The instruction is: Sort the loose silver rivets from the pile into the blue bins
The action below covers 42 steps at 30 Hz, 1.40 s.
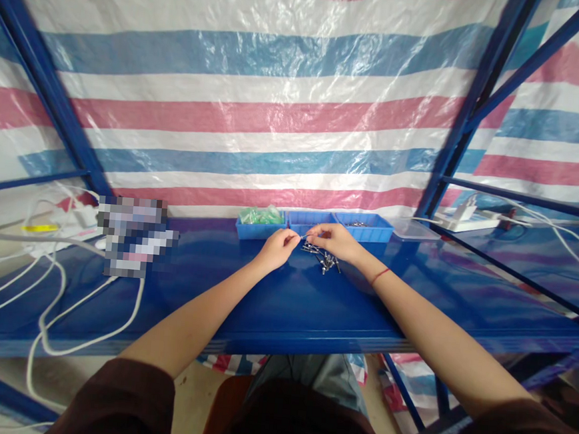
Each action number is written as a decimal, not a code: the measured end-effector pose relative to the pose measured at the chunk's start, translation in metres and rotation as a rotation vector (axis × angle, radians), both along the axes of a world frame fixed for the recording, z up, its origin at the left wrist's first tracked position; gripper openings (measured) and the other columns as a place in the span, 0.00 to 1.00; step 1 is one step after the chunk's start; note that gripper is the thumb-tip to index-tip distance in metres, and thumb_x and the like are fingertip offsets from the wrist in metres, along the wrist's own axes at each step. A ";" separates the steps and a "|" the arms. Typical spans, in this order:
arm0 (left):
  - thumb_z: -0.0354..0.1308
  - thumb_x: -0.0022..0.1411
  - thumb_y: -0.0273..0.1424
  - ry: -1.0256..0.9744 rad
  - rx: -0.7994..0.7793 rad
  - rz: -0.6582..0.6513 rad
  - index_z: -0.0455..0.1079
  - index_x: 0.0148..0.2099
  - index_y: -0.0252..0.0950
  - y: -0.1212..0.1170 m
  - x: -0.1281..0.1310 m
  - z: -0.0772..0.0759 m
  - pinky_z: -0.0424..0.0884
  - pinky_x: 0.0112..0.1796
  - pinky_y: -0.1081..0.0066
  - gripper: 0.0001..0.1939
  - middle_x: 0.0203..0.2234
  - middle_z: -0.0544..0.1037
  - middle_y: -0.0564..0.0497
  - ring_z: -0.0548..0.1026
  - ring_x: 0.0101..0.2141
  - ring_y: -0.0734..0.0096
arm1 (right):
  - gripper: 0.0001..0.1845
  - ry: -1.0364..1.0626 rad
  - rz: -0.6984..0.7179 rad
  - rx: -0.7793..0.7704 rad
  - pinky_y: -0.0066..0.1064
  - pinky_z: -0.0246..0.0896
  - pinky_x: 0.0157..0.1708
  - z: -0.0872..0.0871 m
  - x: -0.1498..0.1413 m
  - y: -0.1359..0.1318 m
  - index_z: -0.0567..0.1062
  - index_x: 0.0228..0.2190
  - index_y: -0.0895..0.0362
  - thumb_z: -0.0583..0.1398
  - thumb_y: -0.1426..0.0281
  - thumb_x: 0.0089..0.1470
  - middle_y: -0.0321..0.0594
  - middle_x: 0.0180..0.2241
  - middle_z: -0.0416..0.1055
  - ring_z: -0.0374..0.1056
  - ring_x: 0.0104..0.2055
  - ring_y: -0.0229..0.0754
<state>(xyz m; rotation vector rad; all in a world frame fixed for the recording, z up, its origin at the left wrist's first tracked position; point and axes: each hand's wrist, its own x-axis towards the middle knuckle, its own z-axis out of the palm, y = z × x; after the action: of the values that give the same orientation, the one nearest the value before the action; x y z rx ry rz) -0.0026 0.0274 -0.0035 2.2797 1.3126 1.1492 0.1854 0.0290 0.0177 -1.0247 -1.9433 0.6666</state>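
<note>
Both hands meet over the worktop (pixel 287 310). The left hand (pixel 277 248) has its thumb and fingers pinched together, and the right hand (pixel 336 242) faces it in a similar narrow pinch; a thin piece (pixel 304 237) sits between their fingertips, held at both sides, though it is too small to make out in detail. A red cord (pixel 381 274) circles the right wrist.

Just below the right hand lies a loose pile (pixel 326 263) of slim, shiny metal parts, pointing every which way. Beyond the hands stand three blue bins in a row: the left bin (pixel 251 232), behind the left hand, carries green bags (pixel 264 215); the middle bin (pixel 304 218) is partly hidden by the hands; the right bin (pixel 373 235), past the right hand, has small metal bits in it. Right of that lies a clear tray (pixel 421 233). Well left of the left hand, a white cable (pixel 60 292) loops over the worktop's edge — beside a patch too blurred to read. A striped sheet (pixel 277 116) hangs behind everything.
</note>
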 end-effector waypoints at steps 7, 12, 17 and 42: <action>0.50 0.61 0.34 -0.120 -0.014 -0.072 0.69 0.35 0.33 0.007 0.002 -0.007 0.66 0.38 0.71 0.10 0.28 0.72 0.51 0.69 0.32 0.71 | 0.19 0.118 0.023 -0.038 0.28 0.60 0.27 0.005 -0.004 -0.007 0.77 0.28 0.61 0.63 0.57 0.42 0.40 0.27 0.74 0.64 0.25 0.35; 0.49 0.62 0.33 -0.129 -0.038 -0.100 0.70 0.38 0.34 0.009 0.003 -0.010 0.66 0.41 0.69 0.11 0.32 0.74 0.49 0.70 0.35 0.70 | 0.15 0.049 -0.018 0.139 0.28 0.59 0.28 0.003 -0.004 -0.004 0.76 0.28 0.60 0.61 0.59 0.47 0.40 0.27 0.74 0.64 0.26 0.36; 0.52 0.60 0.36 -0.185 -0.105 -0.144 0.70 0.45 0.35 0.007 0.006 -0.012 0.67 0.42 0.68 0.14 0.38 0.75 0.48 0.72 0.36 0.69 | 0.11 -0.043 -0.038 0.317 0.27 0.59 0.28 0.006 -0.003 -0.009 0.76 0.28 0.59 0.59 0.63 0.49 0.40 0.29 0.74 0.64 0.27 0.35; 0.51 0.62 0.36 0.196 0.199 -0.281 0.72 0.46 0.37 -0.029 0.011 0.009 0.66 0.46 0.68 0.14 0.37 0.74 0.48 0.72 0.39 0.69 | 0.13 0.277 -0.506 -0.107 0.25 0.50 0.17 -0.002 0.041 0.028 0.69 0.21 0.59 0.56 0.63 0.50 0.33 0.16 0.62 0.54 0.16 0.31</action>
<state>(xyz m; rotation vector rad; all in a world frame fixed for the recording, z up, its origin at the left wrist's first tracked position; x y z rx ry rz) 0.0079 -0.0012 0.0052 2.6746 0.9302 1.0205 0.2261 0.0569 0.0154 -1.3479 -1.3473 0.5866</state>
